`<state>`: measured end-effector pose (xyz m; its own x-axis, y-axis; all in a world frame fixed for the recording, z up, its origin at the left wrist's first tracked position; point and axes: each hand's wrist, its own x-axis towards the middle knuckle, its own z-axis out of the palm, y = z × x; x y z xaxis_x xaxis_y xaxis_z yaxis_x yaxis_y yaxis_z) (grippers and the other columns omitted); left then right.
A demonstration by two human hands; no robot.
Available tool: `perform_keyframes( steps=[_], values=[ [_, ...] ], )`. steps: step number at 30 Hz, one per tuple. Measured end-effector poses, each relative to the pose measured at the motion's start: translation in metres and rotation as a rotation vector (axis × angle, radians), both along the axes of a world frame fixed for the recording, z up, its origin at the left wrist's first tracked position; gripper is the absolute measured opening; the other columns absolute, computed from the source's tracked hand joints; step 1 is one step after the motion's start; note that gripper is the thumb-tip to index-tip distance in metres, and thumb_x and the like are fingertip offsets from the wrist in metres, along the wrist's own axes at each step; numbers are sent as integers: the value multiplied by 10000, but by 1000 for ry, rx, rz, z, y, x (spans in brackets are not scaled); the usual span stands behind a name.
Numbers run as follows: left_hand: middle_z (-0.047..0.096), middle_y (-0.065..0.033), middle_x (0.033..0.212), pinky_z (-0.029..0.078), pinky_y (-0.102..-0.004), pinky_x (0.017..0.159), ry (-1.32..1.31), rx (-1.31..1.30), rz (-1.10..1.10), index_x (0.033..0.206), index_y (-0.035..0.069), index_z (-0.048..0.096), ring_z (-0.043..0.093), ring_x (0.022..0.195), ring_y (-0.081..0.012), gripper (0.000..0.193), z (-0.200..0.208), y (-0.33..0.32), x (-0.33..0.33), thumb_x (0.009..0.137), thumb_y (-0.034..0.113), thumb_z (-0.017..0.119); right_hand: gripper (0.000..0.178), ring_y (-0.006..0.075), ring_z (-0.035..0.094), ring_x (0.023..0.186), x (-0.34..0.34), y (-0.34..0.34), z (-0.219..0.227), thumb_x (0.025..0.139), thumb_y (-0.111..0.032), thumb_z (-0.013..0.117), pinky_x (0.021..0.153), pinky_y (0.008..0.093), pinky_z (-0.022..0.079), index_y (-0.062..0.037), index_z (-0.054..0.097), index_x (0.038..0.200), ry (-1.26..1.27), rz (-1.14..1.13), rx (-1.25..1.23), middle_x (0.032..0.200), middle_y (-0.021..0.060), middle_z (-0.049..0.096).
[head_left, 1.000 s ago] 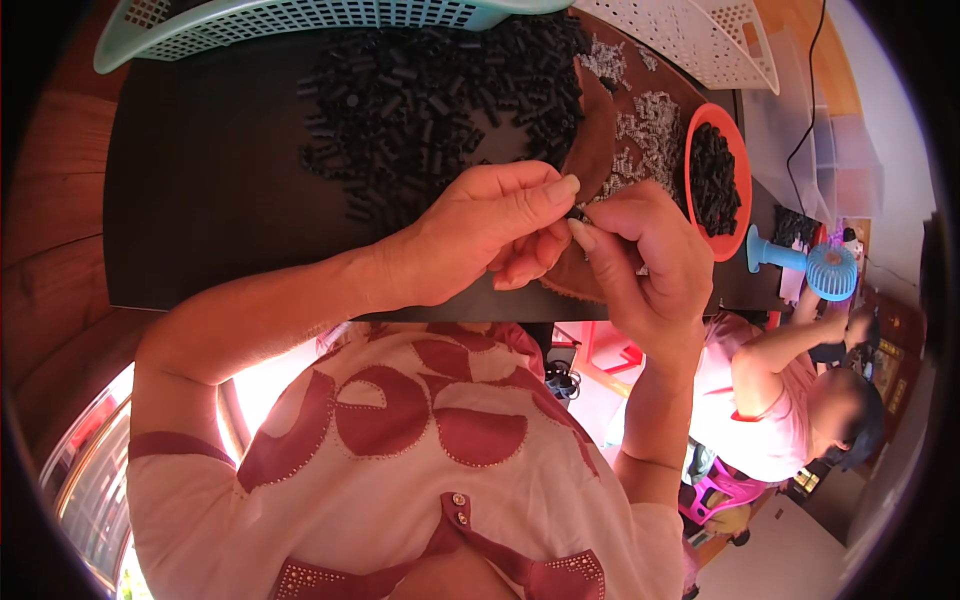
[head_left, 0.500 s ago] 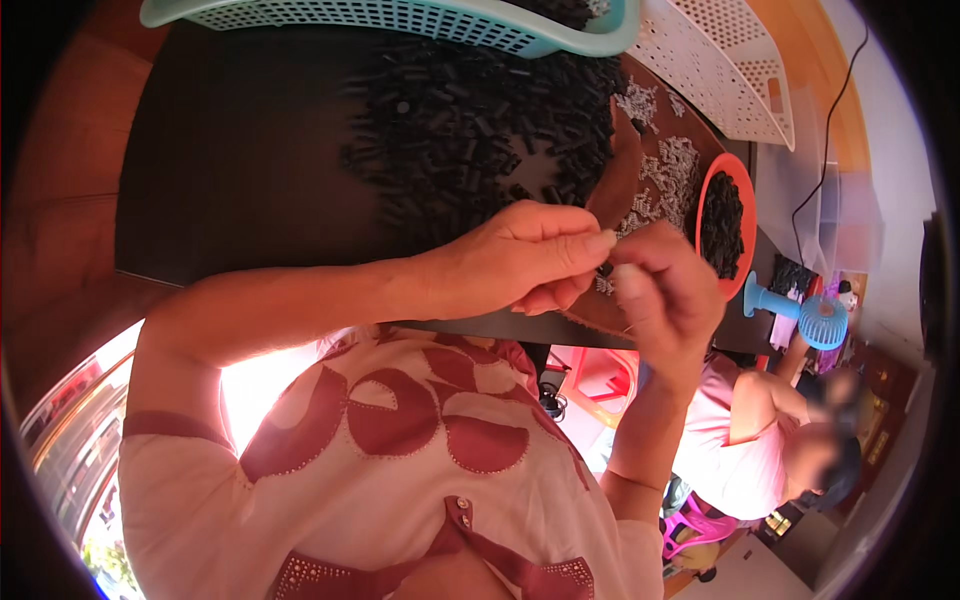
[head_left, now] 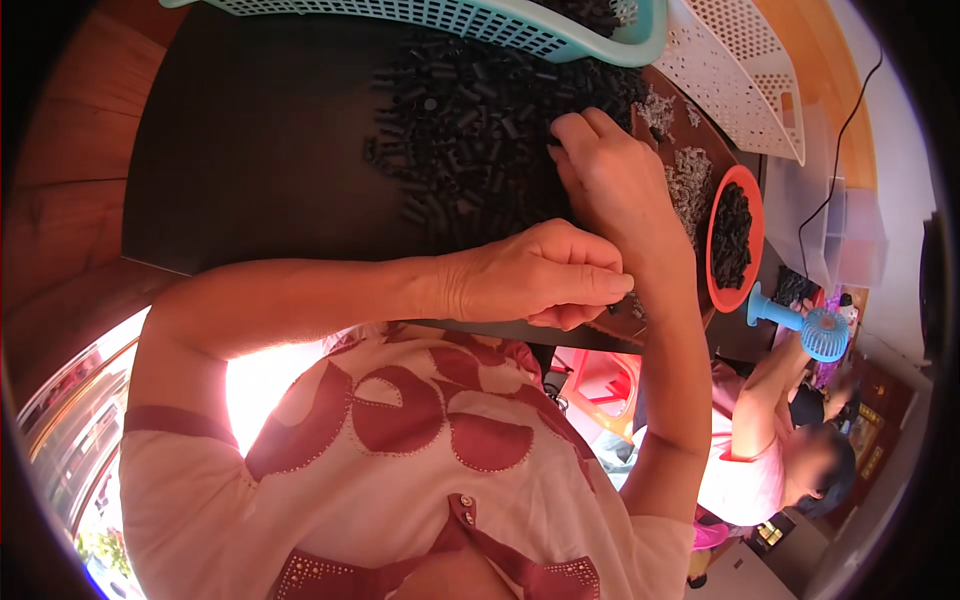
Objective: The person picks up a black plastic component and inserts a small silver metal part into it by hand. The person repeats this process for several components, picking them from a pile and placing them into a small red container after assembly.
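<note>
My left hand (head_left: 545, 275) is closed near the table's front edge, thumb pressed against the bent index finger. Whatever the pinch holds, if anything, is hidden or too small to name. Beyond it, my right hand (head_left: 618, 180) reaches over the right side of a pile of short black tubes (head_left: 470, 125). Its fingers are bent downward and a little apart, with nothing visible between them; the tips are partly hidden. Small silvery metal pieces (head_left: 690, 178) lie on a brown sheet (head_left: 722, 150) to the right of that hand.
A teal basket (head_left: 500, 30) stands at the far edge, a white perforated basket (head_left: 735, 85) at far right. An orange-red bowl (head_left: 716, 265) of black pieces sits on the right, near a blue fan (head_left: 822, 333). Another person (head_left: 765, 450) in pink sits at the right.
My right hand has parted from my left hand and moved away from me, over the black tubes. My left hand stays pinched, slightly nearer to me. The other person's arm has shifted.
</note>
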<state>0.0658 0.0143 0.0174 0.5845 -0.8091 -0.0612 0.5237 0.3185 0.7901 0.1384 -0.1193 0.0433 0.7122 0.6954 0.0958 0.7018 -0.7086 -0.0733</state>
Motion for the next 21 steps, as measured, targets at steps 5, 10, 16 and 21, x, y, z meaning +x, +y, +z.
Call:
perform_keyframes(
  steps=[5,10,16,21],
  values=[
    [532,12,722,343,-183,486,1,14,-9,827,42,570,456,603,-32,304,-1,1,1,952,314,515,83,357,614,695,3,1,-3,750,-18,565,552,437,508,-9,512,814,-8,-27,10,792,158,555],
    [541,11,727,348,-179,488,7,16,10,833,41,575,468,610,-32,293,2,2,1,951,302,516,53,347,612,686,1,1,-2,762,-30,560,543,426,506,-16,524,798,-26,-22,48,788,149,544],
    [548,8,730,351,-176,491,8,40,11,846,41,582,471,608,-33,281,4,-1,2,947,296,521,46,331,615,668,2,-1,-4,748,-43,566,524,417,499,-21,535,775,-74,-21,3,776,137,545],
    [549,7,729,346,-179,487,21,17,12,840,43,579,467,601,-33,269,2,1,1,943,286,524,123,316,584,694,7,4,-8,760,-89,599,554,403,486,-48,533,855,-49,-40,-66,808,92,550]
  ],
)
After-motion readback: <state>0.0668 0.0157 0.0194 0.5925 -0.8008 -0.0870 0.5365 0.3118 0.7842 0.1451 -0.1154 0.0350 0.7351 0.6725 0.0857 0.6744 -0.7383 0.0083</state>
